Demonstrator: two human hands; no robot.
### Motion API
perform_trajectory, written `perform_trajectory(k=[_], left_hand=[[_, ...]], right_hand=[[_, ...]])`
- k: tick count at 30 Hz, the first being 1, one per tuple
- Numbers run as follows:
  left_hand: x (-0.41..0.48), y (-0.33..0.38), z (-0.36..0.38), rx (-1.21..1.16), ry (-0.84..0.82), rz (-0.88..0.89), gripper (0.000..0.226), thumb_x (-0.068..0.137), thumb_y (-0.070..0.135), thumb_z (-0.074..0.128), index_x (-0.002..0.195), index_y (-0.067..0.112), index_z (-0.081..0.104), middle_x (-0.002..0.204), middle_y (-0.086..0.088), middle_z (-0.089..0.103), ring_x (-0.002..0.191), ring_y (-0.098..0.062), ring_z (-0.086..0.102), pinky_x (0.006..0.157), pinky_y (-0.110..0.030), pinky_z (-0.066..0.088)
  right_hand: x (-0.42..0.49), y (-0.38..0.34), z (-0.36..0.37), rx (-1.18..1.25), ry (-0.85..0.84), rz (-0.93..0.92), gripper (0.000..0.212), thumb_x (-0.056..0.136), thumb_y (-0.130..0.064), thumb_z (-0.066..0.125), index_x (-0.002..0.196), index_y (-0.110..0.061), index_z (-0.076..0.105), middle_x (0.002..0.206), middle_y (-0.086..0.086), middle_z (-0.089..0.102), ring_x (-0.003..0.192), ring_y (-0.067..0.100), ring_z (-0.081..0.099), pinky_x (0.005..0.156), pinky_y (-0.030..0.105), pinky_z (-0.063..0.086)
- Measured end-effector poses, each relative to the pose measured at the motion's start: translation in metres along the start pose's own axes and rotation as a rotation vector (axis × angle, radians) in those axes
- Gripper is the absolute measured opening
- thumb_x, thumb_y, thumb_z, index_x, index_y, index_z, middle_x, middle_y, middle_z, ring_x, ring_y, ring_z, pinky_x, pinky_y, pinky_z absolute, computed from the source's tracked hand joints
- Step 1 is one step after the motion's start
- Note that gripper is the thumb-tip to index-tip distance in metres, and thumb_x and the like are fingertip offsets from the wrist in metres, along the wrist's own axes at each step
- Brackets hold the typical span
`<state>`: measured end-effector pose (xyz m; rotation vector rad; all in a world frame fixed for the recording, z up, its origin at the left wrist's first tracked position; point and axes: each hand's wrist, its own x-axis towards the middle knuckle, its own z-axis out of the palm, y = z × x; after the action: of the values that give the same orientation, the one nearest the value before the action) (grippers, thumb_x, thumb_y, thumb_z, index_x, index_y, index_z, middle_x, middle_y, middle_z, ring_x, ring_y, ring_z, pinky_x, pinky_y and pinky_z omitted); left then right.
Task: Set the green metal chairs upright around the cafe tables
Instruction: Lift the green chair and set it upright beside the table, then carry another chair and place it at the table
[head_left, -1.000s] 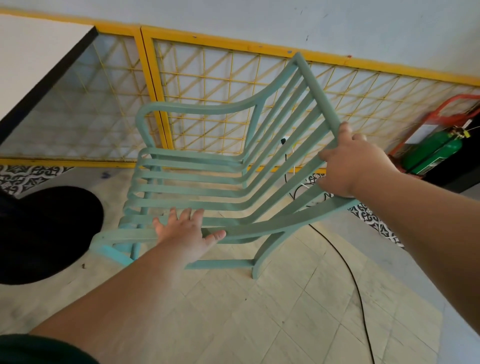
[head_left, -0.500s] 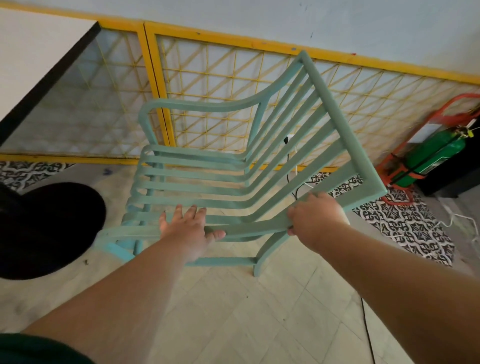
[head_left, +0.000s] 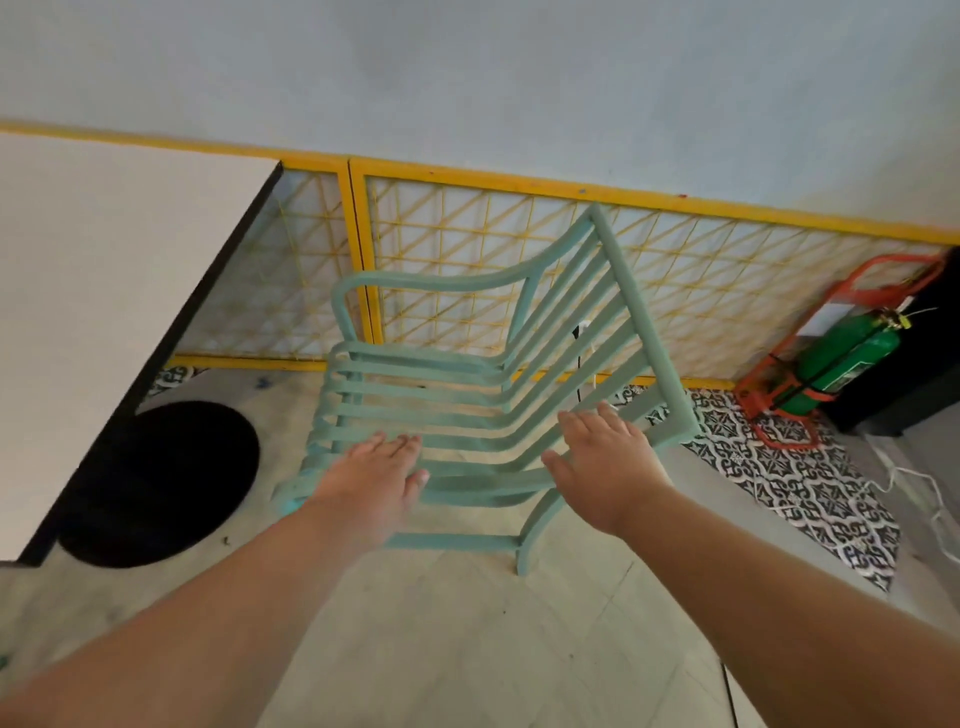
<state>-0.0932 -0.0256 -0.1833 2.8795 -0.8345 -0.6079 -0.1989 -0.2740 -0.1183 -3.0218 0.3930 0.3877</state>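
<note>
A green slatted metal chair (head_left: 467, 395) stands upright on the tiled floor in front of me, its seat facing left toward the white cafe table (head_left: 104, 291). My left hand (head_left: 374, 473) hovers over the near armrest, fingers spread, holding nothing. My right hand (head_left: 608, 462) is held flat with fingers apart near the lower backrest, just off the near side rail. Neither hand grips the chair.
The table's round black base (head_left: 156, 483) sits on the floor at the left. A yellow mesh fence (head_left: 675, 280) runs behind the chair. A green cylinder in a red stand (head_left: 841, 358) stands at the right. A black cable and white cords lie on the floor.
My right hand slid from the backrest's top down to the near rail, then let go and opened. The left hand lifted slightly. The view has pulled back from the chair.
</note>
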Motion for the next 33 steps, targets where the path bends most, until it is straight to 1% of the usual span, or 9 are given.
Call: perform_trajectory(k=[3, 9, 13, 16, 19, 22, 25, 29, 33], left_hand=[[-0.043, 0.012, -0.037, -0.038, 0.032, 0.004, 0.063, 0.109, 0.046, 0.024, 0.164, 0.020, 0.009, 0.172, 0.001, 0.011, 0.158, -0.022, 0.008, 0.128, -0.042, 0.012], [-0.123, 0.025, -0.097, -0.102, 0.093, -0.030, 0.066, 0.108, 0.044, 0.028, 0.164, 0.016, 0.009, 0.172, -0.004, 0.010, 0.158, -0.025, 0.009, 0.129, -0.040, 0.011], [-0.156, 0.024, -0.120, -0.135, 0.131, -0.029, 0.065, 0.108, 0.042, 0.034, 0.164, 0.018, 0.013, 0.172, -0.003, 0.012, 0.158, -0.025, 0.011, 0.128, -0.040, 0.011], [-0.168, 0.014, -0.127, -0.145, 0.170, -0.028, 0.066, 0.106, 0.044, 0.037, 0.164, 0.021, 0.014, 0.172, -0.001, 0.014, 0.158, -0.025, 0.014, 0.128, -0.042, 0.015], [-0.183, 0.000, -0.131, -0.156, 0.209, 0.003, 0.065, 0.104, 0.047, 0.040, 0.163, 0.026, 0.019, 0.171, 0.000, 0.019, 0.157, -0.024, 0.018, 0.126, -0.045, 0.020], [-0.205, -0.021, -0.137, -0.177, 0.241, 0.045, 0.066, 0.101, 0.052, 0.039, 0.161, 0.025, 0.028, 0.168, -0.001, 0.028, 0.154, -0.020, 0.025, 0.124, -0.046, 0.027], [-0.233, -0.045, -0.142, -0.174, 0.248, 0.041, 0.069, 0.098, 0.056, 0.033, 0.160, 0.024, 0.031, 0.167, 0.000, 0.031, 0.153, -0.019, 0.027, 0.126, -0.039, 0.024], [-0.280, -0.078, -0.145, -0.169, 0.263, -0.071, 0.063, 0.105, 0.046, 0.042, 0.162, 0.027, 0.023, 0.170, 0.003, 0.021, 0.156, -0.018, 0.019, 0.125, -0.033, 0.015], [-0.334, -0.108, -0.143, -0.217, 0.308, -0.222, 0.064, 0.105, 0.047, 0.042, 0.162, 0.029, 0.021, 0.170, 0.003, 0.019, 0.156, -0.022, 0.019, 0.127, -0.040, 0.018]], right_hand=[[-0.039, -0.014, -0.033, 0.111, 0.050, 0.037, 0.061, 0.108, -0.044, 0.026, 0.162, -0.015, 0.026, 0.168, 0.009, 0.025, 0.159, 0.029, 0.004, 0.129, 0.044, 0.000], [-0.109, -0.037, -0.085, 0.160, 0.133, 0.040, 0.068, 0.106, -0.051, 0.029, 0.162, -0.013, 0.022, 0.169, 0.013, 0.020, 0.159, 0.030, 0.002, 0.129, 0.047, 0.000], [-0.134, -0.042, -0.101, 0.152, 0.144, -0.006, 0.072, 0.105, -0.055, 0.030, 0.163, -0.012, 0.022, 0.170, 0.011, 0.022, 0.159, 0.028, 0.006, 0.129, 0.043, 0.000], [-0.144, -0.050, -0.106, 0.159, 0.166, -0.006, 0.074, 0.103, -0.057, 0.033, 0.162, -0.013, 0.024, 0.168, 0.011, 0.027, 0.158, 0.030, 0.012, 0.129, 0.045, 0.003], [-0.150, -0.064, -0.110, 0.201, 0.178, -0.027, 0.072, 0.103, -0.055, 0.038, 0.162, -0.015, 0.025, 0.166, 0.010, 0.030, 0.156, 0.030, 0.018, 0.128, 0.048, 0.014], [-0.166, -0.083, -0.117, 0.283, 0.200, -0.043, 0.069, 0.103, -0.049, 0.043, 0.161, -0.016, 0.028, 0.166, 0.007, 0.031, 0.156, 0.024, 0.020, 0.127, 0.044, 0.020], [-0.185, -0.109, -0.120, 0.349, 0.194, -0.044, 0.066, 0.104, -0.045, 0.046, 0.161, -0.017, 0.028, 0.167, 0.004, 0.030, 0.155, 0.020, 0.020, 0.125, 0.037, 0.018], [-0.194, -0.150, -0.118, 0.352, 0.194, -0.132, 0.066, 0.103, -0.045, 0.046, 0.160, -0.016, 0.031, 0.165, 0.005, 0.035, 0.154, 0.022, 0.025, 0.126, 0.041, 0.021], [-0.192, -0.191, -0.120, 0.329, 0.164, -0.289, 0.066, 0.105, -0.044, 0.044, 0.162, -0.015, 0.027, 0.166, 0.004, 0.031, 0.155, 0.021, 0.023, 0.127, 0.040, 0.019]])
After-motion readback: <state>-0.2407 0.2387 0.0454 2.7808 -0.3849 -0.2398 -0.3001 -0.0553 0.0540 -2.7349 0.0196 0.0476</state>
